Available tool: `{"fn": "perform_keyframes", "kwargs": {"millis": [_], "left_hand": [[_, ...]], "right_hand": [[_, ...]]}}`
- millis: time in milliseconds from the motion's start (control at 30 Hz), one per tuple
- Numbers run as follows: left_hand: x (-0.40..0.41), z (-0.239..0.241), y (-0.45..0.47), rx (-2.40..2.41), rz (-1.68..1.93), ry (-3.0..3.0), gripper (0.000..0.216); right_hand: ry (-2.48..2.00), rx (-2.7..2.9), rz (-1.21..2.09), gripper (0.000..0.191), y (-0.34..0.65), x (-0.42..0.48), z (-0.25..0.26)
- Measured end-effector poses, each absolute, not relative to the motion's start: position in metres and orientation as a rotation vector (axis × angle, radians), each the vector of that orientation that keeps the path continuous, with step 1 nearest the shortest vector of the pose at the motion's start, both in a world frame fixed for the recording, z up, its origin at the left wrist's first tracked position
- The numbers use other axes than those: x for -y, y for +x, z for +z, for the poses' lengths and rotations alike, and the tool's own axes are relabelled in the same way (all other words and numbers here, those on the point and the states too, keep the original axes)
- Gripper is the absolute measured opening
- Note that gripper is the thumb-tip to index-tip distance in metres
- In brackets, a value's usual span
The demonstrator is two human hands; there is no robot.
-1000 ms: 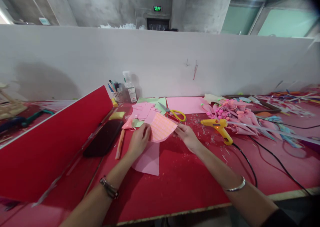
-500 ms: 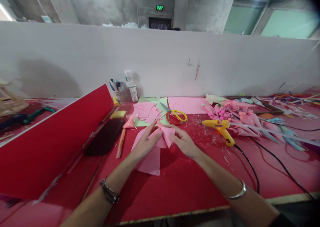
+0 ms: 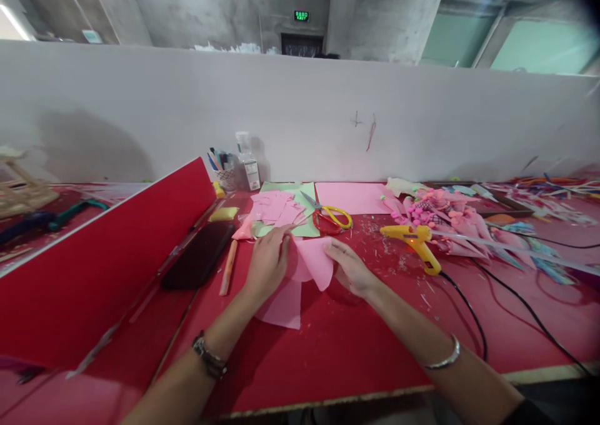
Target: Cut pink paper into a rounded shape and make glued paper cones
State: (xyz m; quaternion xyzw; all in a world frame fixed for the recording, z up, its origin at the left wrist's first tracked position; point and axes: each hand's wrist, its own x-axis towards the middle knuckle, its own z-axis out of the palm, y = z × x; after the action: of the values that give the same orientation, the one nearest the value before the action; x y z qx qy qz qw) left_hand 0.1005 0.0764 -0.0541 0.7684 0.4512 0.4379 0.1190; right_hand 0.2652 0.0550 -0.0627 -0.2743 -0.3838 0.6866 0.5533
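Note:
Both of my hands hold a rounded piece of pink paper [image 3: 315,261] just above the red table [image 3: 337,344]. My left hand [image 3: 269,262] grips its left side with curled fingers. My right hand [image 3: 349,265] pinches its right edge. Under them lies a flat pink sheet [image 3: 284,303]. A pile of small pink paper cuttings [image 3: 274,207] rests on a green sheet [image 3: 307,190] just beyond my hands. Yellow-handled scissors [image 3: 330,215] lie beside that pile.
A yellow glue gun [image 3: 412,237] with a black cord [image 3: 469,312] lies to the right, next to pink paper cones [image 3: 445,215]. A red divider board [image 3: 94,256], a black case [image 3: 199,256], an orange stick [image 3: 228,267], a pen cup [image 3: 224,169] and a bottle [image 3: 247,162] stand left.
The striped pink sheet held flat a second ago has been curled between my hands; it now shows its plain pink side and sits lower, near the table.

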Motion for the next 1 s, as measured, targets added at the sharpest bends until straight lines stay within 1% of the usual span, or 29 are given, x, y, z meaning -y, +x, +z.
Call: {"fn": "perform_keyframes", "kwargs": {"millis": [267, 500, 600, 767, 1000], "left_hand": [[-0.0772, -0.0551, 0.1005, -1.348, 1.255, 2.035, 0.030], [-0.0790, -0.0567, 0.0999, -1.382, 1.172, 1.929, 0.038], [-0.0794, -0.0561, 0.0993, -1.377, 1.150, 1.925, 0.039], [-0.0802, -0.0573, 0.0961, -1.421, 1.186, 1.934, 0.037], [-0.0802, -0.0578, 0.0941, -1.466, 1.251, 1.959, 0.039]], "right_hand": [[-0.647, 0.939, 1.586, 0.019, 0.2659, -0.0541, -0.0621], [-0.822, 0.979, 1.378, 0.024, 0.2687, -0.0582, -0.0666], [-0.841, 0.995, 1.338, 0.022, 0.2706, -0.0604, -0.0683], [-0.841, 1.038, 1.308, 0.018, 0.2717, -0.0625, -0.0700], [-0.927, 1.165, 1.203, 0.024, 0.2726, -0.0626, -0.0711]]}}
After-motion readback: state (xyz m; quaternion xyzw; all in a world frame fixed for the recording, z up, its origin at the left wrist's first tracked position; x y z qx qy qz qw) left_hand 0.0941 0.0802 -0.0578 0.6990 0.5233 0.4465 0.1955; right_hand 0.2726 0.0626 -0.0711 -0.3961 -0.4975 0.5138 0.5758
